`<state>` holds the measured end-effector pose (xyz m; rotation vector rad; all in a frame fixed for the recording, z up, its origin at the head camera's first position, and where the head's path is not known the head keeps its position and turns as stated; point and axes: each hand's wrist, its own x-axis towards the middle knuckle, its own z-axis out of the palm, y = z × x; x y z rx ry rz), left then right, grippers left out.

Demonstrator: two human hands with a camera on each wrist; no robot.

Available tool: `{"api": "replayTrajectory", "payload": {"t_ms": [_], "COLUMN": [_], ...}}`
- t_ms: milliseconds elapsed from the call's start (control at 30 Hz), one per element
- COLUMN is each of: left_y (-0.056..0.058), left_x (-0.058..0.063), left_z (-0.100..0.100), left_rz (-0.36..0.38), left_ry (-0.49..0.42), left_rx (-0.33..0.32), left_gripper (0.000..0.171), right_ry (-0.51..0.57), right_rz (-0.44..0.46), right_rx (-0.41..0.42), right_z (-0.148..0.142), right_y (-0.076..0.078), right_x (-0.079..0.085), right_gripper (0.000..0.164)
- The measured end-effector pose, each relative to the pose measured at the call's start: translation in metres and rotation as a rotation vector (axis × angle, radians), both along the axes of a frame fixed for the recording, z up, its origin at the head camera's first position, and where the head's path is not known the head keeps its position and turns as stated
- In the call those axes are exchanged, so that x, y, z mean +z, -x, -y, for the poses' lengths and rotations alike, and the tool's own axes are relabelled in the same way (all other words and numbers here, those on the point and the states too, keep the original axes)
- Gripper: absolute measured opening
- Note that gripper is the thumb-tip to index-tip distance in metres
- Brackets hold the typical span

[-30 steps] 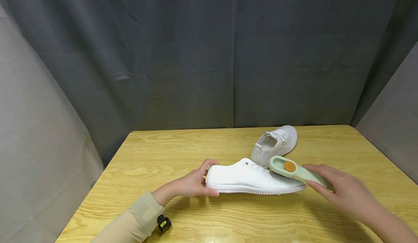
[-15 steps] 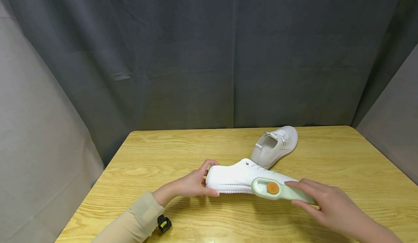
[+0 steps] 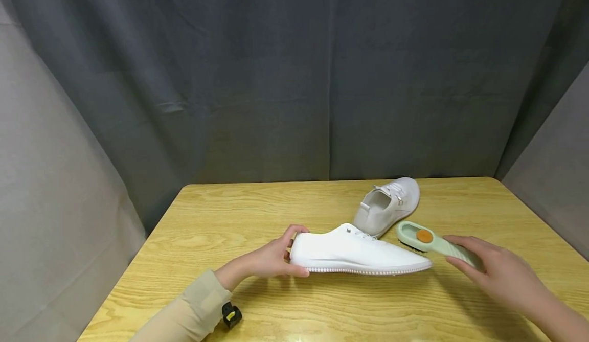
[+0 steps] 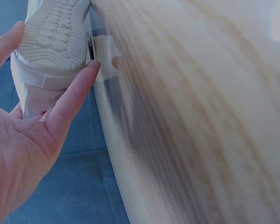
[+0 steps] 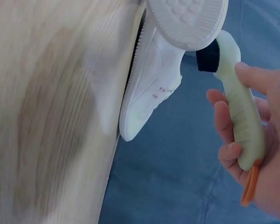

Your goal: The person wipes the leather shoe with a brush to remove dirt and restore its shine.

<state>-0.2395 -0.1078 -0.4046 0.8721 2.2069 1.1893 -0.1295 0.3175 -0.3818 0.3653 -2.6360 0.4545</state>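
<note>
My left hand grips a white shoe by its heel, and the toe points right. In the left wrist view the shoe's ridged sole shows between thumb and fingers. My right hand holds a pale green shoe brush by its handle. An orange round button sits on the brush, and dark bristles face down. The brush head is at the far side of the shoe's toe, a little apart from it. In the right wrist view, fingers wrap the brush handle, with an orange loop at its end.
A second white shoe rests on the wooden table behind the held one, its toe towards the back right. A small black object is beside the left sleeve. Dark grey curtains hang behind the table.
The brush went from the toe's upper down to the shoe's near side, then back up and right, off the shoe. The left hand and its shoe stayed nearly still.
</note>
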Motion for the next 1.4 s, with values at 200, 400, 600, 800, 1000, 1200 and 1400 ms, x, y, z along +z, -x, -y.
{"api": "replayTrajectory", "payload": {"t_ms": [200, 400, 600, 800, 1000, 1200, 1400], "left_y": [0.000, -0.001, -0.003, -0.002, -0.002, -0.002, 0.000], "left_x": [-0.001, 0.000, 0.000, -0.001, -0.001, -0.002, -0.001], "left_z": [0.000, -0.001, -0.001, -0.002, -0.002, -0.002, -0.002], "left_rz": [0.009, 0.017, 0.022, 0.033, 0.028, 0.029, 0.016], "left_ry": [-0.003, -0.002, -0.001, -0.002, -0.001, 0.004, 0.005], "left_rx": [-0.001, 0.006, 0.016, 0.017, 0.016, 0.018, 0.020], "left_gripper": [0.079, 0.078, 0.077, 0.077, 0.075, 0.075, 0.075], "right_ry": [0.006, 0.015, 0.002, 0.041, 0.089, 0.114, 0.096], "right_rz": [-0.090, -0.156, -0.121, -0.022, 0.089, 0.045, -0.048], "right_rx": [0.067, 0.241, 0.258, 0.115, -0.018, 0.011, 0.135], "right_z": [0.012, 0.031, 0.035, 0.013, -0.018, -0.018, 0.008], "right_y": [-0.008, -0.017, -0.020, -0.013, -0.007, -0.010, -0.017], "right_x": [0.003, 0.003, 0.000, -0.005, -0.011, -0.010, -0.003], "right_gripper": [0.043, 0.056, 0.056, 0.043, 0.037, 0.038, 0.047]}}
